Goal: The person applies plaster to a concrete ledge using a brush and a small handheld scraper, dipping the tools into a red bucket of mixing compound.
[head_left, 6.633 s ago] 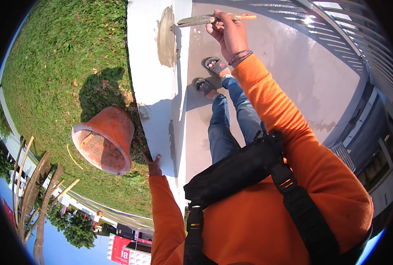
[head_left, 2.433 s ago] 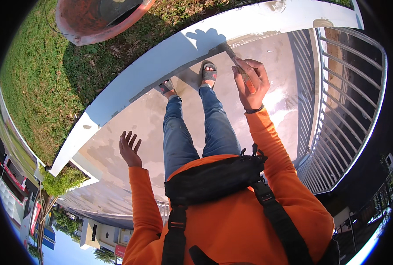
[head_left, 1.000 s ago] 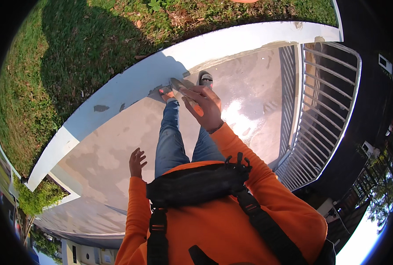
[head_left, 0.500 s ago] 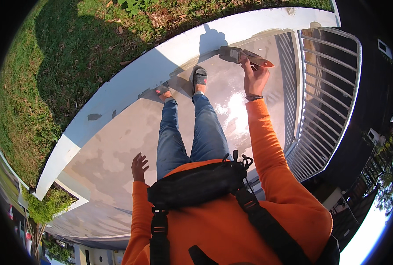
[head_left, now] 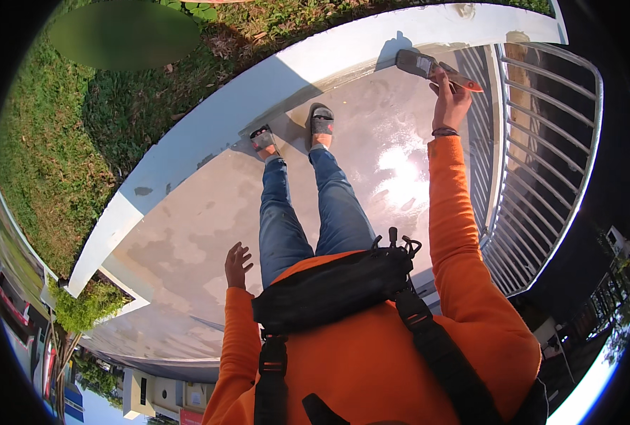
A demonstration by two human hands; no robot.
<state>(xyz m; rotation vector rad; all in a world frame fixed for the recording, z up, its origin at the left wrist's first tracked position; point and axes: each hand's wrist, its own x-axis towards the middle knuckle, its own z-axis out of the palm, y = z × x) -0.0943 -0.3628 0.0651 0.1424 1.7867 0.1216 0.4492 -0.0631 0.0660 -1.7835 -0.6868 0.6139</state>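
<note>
My right hand (head_left: 451, 106) grips a wide paintbrush (head_left: 417, 64) with an orange handle and dark, dirty bristles. The bristle end is at the inner lower edge of a low white curved wall (head_left: 361, 34), near its upper right stretch; I cannot tell whether it touches. Grey smears run along that edge. My left hand (head_left: 238, 263) hangs open at lower left over the grey concrete floor (head_left: 180, 251), holding nothing. My feet in dark slides (head_left: 322, 122) stand close to the wall.
A grassy bed (head_left: 46, 156) lies beyond the white wall, with part of an orange object at the top edge. A metal railing (head_left: 591, 142) runs along the right. At lower left are a green shrub (head_left: 78, 308) and thin sticks.
Since half a second ago my right hand and the brush have moved right and up along the wall. Earlier they were over by my feet. My left hand stays low and open.
</note>
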